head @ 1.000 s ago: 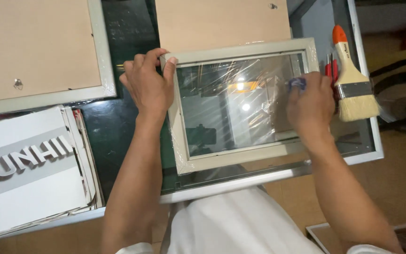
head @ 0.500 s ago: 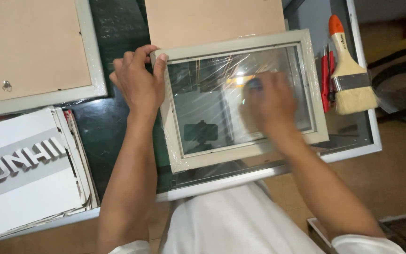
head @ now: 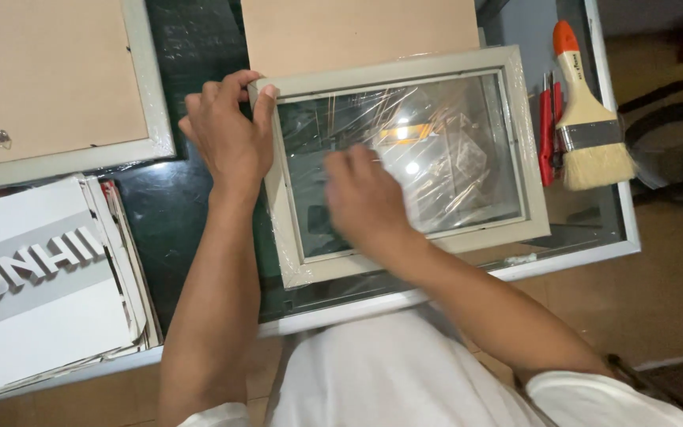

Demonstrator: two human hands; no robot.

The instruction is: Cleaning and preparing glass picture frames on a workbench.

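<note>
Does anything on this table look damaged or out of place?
Mostly no. The picture frame lies slightly crooked on the table, and the clear wrap over it is wrinkled and loose at the corners. The paintbrush lies neatly beside it. No breakage shows.

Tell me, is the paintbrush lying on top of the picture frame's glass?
No. The paintbrush lies on the table beside the picture frame, off its right edge, not on the glass.

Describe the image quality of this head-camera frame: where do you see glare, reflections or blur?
Head view: bright glare spots and streaky reflections sit on the glass pane of the wrapped picture frame; the right hand over the glass is motion-blurred, while the left hand gripping the frame's corner and the paintbrush stay sharp; lighting is otherwise even.
</note>
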